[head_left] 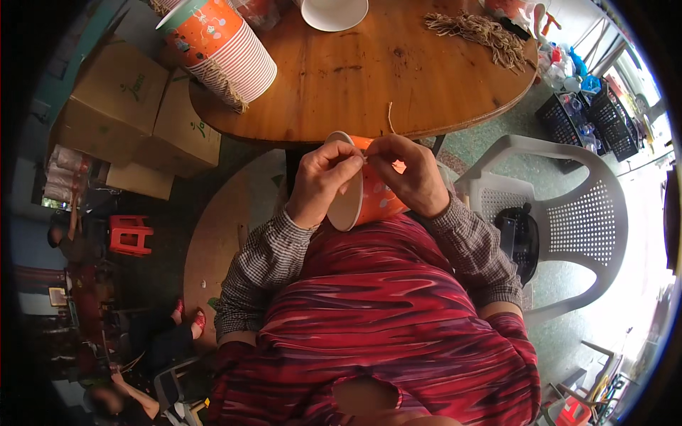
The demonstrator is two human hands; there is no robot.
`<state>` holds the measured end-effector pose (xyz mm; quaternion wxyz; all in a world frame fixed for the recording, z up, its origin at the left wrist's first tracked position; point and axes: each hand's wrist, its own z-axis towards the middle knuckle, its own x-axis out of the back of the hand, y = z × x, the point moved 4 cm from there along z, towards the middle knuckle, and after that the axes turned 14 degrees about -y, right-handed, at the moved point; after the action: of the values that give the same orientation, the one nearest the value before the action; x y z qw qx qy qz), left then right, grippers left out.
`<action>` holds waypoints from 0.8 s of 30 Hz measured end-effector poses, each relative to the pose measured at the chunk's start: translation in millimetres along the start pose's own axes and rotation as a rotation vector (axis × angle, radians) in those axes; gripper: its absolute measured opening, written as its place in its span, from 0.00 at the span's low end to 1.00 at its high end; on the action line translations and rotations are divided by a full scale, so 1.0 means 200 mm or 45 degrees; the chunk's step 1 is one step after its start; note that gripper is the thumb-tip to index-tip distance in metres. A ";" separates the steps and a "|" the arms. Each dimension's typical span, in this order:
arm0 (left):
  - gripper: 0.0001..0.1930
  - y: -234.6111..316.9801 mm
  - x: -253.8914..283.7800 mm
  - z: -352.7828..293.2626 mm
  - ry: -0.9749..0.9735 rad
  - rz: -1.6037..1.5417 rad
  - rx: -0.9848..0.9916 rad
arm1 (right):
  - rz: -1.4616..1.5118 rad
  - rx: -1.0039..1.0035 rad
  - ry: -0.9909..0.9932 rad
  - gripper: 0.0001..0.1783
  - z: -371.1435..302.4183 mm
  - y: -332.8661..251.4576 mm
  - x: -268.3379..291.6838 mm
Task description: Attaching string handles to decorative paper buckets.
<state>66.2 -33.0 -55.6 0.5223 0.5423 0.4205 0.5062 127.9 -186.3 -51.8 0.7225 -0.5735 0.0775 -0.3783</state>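
Observation:
An orange paper bucket with a printed pattern lies on its side against my lap, its pale rim toward the left. My left hand is at the rim, thumb and fingertips pinched together on a tan twine cord. Opposite it, my right hand pinches the same cord over the bucket's side. A loose end of the twine cord sticks up beyond my right hand in front of the table edge. The fingertips nearly meet, and most of the cord between them is hidden.
On the wooden table stand a tall stack of orange buckets, a white bowl-like container and a twine bundle. Cardboard boxes are at left, a grey plastic chair at right. Other people sit at far left.

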 end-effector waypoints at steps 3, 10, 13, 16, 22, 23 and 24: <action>0.05 -0.06 -0.01 0.01 -0.069 -0.613 0.092 | 0.169 0.006 0.018 0.06 0.01 0.05 -0.03; 0.07 -0.08 -0.05 0.01 -0.249 -1.196 0.226 | 0.055 0.094 0.094 0.07 0.00 0.07 0.00; 0.07 -0.07 -0.06 0.00 -0.145 -1.142 0.205 | -0.074 0.167 0.160 0.08 0.00 0.01 0.03; 0.07 -0.07 -0.07 0.00 -0.059 -1.089 0.171 | -0.251 0.270 0.156 0.10 -0.01 -0.06 0.07; 0.07 -0.08 -0.07 0.00 -0.049 -0.960 0.104 | -0.327 0.380 0.120 0.10 0.00 -0.05 0.06; 0.08 -0.08 -0.06 0.00 -0.057 -0.949 0.096 | -0.326 0.379 0.120 0.10 0.00 -0.05 0.05; 0.08 -0.08 -0.07 0.00 -0.058 -0.949 0.098 | -0.249 0.324 0.106 0.08 0.00 -0.04 0.05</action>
<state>65.7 -44.3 -72.8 0.6592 0.3822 0.5961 0.2531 131.8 -192.9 -41.1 0.7452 -0.4659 0.0026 -0.4772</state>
